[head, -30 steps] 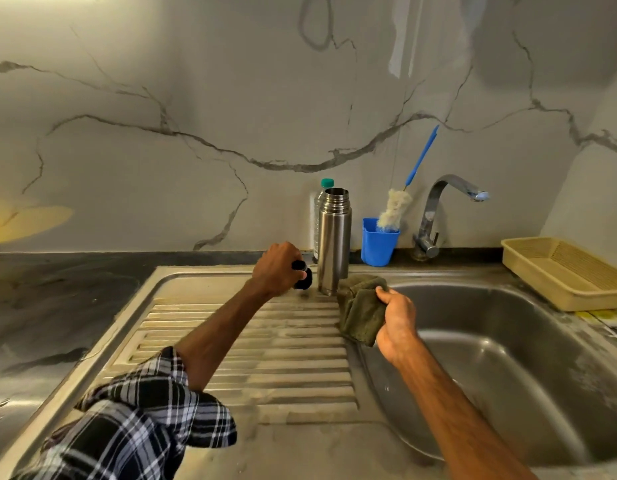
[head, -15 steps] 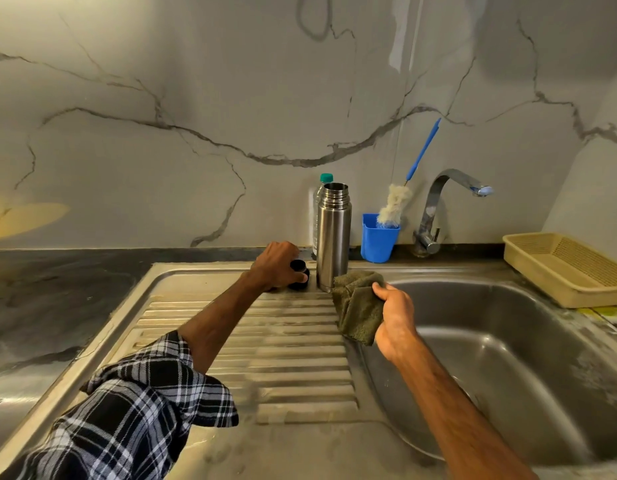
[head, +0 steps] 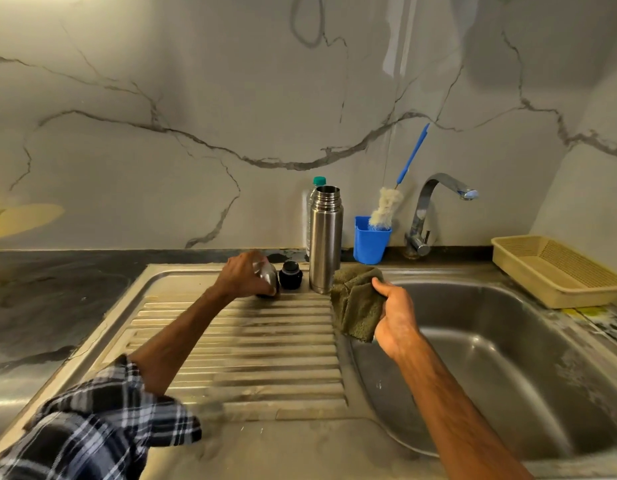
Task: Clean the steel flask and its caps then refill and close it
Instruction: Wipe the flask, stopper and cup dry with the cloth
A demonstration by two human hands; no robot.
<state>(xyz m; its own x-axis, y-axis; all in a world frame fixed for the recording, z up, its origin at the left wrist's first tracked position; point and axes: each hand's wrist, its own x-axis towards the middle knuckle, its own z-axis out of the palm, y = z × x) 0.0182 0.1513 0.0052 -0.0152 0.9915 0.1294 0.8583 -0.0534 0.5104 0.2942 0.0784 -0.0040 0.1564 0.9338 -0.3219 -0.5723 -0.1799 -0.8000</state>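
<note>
The flask [head: 325,240] is being left standing upright, mouth uncovered, at the back of the drainboard [head: 238,341], just left of the basin [head: 508,358] and in front of a plastic bottle [head: 315,188]. Half a second ago the black cap [head: 290,275] was being covered by the left hand [head: 243,275]. Now that cap is being left standing alone on the drainboard, just beside the flask's foot, and the left hand is being seen further left, closed on the steel cap [head: 268,277]. The steel cap is being held tilted, its lower end at or just above the drainboard; whether it is touching cannot be told. This is being read as a switch between caps: the black one is being set aside and the steel one is being taken up, probably to be wiped next. The left hand's fingers [head: 256,260] are being curled over the steel cap and clamped round it, the thumb being hidden. The right hand [head: 397,317] is being held at the basin's left rim, its thumb and fingers being pinched together on a folded green cloth [head: 355,303]. The cloth is hanging just beside the flask's base; contact cannot be told. Refilling and closing are being judged as not yet begun, no stream being seen at the tap [head: 435,202].
</note>
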